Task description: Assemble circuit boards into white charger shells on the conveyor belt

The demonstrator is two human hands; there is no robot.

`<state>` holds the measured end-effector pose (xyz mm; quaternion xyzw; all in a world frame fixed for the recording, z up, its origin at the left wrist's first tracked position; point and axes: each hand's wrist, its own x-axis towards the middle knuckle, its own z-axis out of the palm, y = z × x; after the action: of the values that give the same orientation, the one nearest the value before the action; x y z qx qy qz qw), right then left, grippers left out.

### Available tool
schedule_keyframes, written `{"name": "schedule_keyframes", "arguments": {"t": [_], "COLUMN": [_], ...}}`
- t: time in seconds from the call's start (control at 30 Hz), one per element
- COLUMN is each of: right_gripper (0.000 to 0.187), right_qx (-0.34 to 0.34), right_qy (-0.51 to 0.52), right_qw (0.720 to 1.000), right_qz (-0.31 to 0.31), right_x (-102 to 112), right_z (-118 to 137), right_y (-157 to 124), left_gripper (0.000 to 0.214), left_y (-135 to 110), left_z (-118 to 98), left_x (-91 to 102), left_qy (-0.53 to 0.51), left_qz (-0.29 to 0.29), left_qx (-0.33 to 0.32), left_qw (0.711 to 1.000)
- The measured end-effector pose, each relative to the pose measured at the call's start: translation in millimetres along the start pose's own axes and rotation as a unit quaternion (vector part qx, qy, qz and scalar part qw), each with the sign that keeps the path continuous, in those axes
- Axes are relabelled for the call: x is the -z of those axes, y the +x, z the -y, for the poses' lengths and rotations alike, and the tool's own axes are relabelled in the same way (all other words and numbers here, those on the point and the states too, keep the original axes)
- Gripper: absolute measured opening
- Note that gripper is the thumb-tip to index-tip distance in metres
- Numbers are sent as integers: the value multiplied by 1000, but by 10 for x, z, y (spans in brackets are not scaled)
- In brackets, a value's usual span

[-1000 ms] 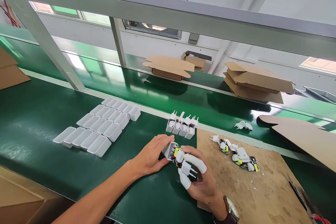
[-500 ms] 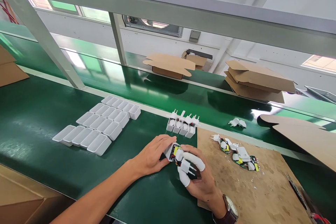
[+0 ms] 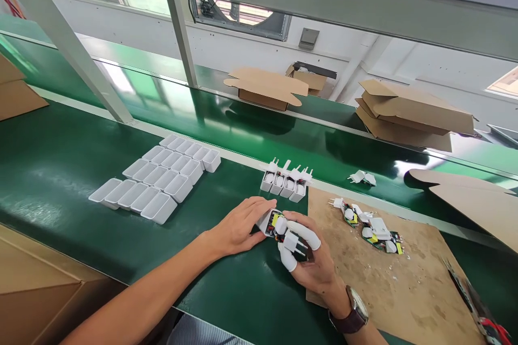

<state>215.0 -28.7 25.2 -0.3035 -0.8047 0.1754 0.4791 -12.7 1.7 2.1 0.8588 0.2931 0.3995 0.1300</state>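
Note:
My left hand (image 3: 238,226) grips a small white charger shell (image 3: 265,221) on the green belt (image 3: 81,172). My right hand (image 3: 309,264), with white finger cots on thumb and forefinger, pinches a white plug cap with two pins (image 3: 293,242). A circuit board with yellow and red parts (image 3: 277,222) sits half inside the shell, between the two hands. Just beyond them stands a short row of assembled chargers (image 3: 285,183), pins up.
Several empty white shells (image 3: 162,180) lie in rows at the left. A brown board (image 3: 388,275) at the right carries loose circuit boards with plug caps (image 3: 370,226). Two white caps (image 3: 362,178) lie on the belt. Flattened cartons (image 3: 408,113) rest behind. Pliers (image 3: 475,307) lie at far right.
Both hands stay together on the same charger; the board with its plug cap has gone slightly deeper into the shell. The view has tilted downward a little.

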Motion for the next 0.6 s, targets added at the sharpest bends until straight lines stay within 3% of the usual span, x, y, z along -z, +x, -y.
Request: {"name": "schedule_keyframes", "arguments": {"t": [0.6], "right_gripper": [57], "right_qx": [-7], "right_qy": [-13], "right_qw": [1000], "right_qz": [4], "right_x": [19], "right_z": [18], "right_y": [13], "left_gripper": [74], "left_y": [30], "left_z": [-42], "left_x": [17], "left_qy": [12], "left_qz": [3], "left_qx": [-4], "left_qw": [1000]}}
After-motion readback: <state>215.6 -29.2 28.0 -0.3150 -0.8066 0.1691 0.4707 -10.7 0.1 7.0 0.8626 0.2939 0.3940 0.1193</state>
